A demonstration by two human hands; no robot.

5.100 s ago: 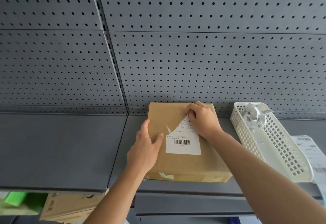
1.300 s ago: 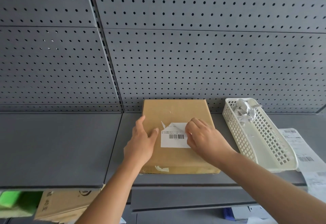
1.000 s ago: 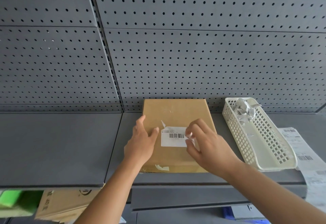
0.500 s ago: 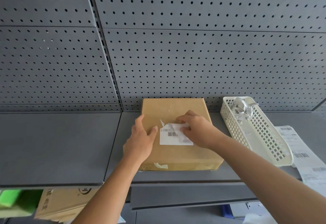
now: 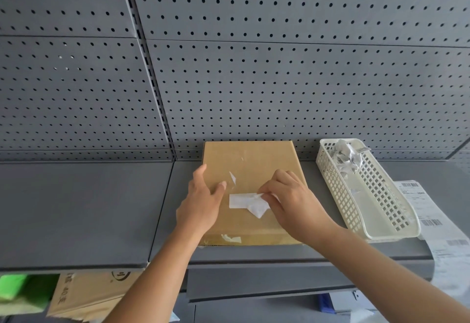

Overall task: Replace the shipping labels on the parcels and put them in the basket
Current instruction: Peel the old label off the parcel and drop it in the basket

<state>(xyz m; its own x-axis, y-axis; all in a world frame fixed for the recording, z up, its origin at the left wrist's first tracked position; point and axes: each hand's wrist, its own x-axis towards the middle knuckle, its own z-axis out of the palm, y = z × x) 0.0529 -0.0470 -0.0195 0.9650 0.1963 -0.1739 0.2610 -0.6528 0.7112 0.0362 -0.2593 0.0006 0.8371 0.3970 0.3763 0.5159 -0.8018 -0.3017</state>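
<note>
Head view – right hand (image 5: 295, 205) pinching label (image 5: 248, 203), left hand (image 5: 201, 203) steadying parcel (image 5: 250, 159)

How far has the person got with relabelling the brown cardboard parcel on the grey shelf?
Done: crumpled old labels lie in the white plastic basket. In hand: the left hand steadies the brown cardboard parcel while the right hand peels its white label, mostly off. Left: stick on one of the fresh printed labels beside the basket, then put the parcel away.

Brown parcel (image 5: 250, 167) lies flat, white label (image 5: 248, 202) half-peeled, crumpled.
</note>
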